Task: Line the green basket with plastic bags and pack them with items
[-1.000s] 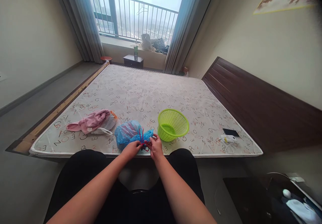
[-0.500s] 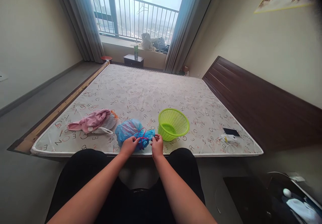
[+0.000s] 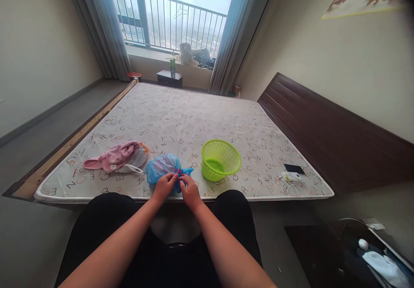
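On the mattress [image 3: 181, 124], near its front edge, a pink cloth [image 3: 111, 158] lies at the left. Beside it sits the blue bag [image 3: 160, 169], its neck pointing right toward the green basket [image 3: 220, 160], long axis left to right. The left hand [image 3: 164, 185] and the right hand [image 3: 188, 189] pinch the red string [image 3: 177, 173] at the neck, fingers clenched on it. It is better to keep the string tight and pull both ends evenly

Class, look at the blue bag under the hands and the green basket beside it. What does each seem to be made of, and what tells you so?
Blue bag: thin plastic film, likely; it looks crinkled, slightly shiny and partly see-through. Both hands, left hand and right hand, pinch its gathered neck.
Green basket: rigid moulded plastic, probably; its walls are an even slotted mesh of uniform bright colour.
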Motion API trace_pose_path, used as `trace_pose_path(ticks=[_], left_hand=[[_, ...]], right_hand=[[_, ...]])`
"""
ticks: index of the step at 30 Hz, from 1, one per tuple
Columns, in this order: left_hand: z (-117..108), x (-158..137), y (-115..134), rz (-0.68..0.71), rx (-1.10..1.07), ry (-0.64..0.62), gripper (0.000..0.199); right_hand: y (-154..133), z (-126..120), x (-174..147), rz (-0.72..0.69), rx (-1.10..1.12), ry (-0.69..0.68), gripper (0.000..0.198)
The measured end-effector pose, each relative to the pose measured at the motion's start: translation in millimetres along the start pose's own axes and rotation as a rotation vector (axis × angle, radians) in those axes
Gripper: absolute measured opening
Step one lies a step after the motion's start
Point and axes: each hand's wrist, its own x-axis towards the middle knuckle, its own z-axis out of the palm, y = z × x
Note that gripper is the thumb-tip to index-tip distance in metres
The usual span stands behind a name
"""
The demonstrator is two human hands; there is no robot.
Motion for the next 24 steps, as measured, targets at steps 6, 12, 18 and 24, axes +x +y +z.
trace_pose_path(ticks=[6,12,18,24], left_hand=[[-1.7,-2.4,0.1,0.021,-0.023,0.048,0.042],[-2.9,-10.0,9.1,0.037,0.12,0.035,0.037],[-3.8,-9.4,15.3,-0.072,-0.031,0.036,0.046],[-4.5,-7.5,14.6,-0.088,-0.003,0.009,0.037]], right_hand=[[2.4,2.2,-4.0,0.194,0.135,-0.07,0.05],[9.2,7.5,-7.8,0.375,0.145,-0.05,0.048],[12.1,3.7,-2.0,0.423,0.02,-0.008,0.03],[19.4,3.0,2.5,0.432,-0.115,0.138,0.009]])
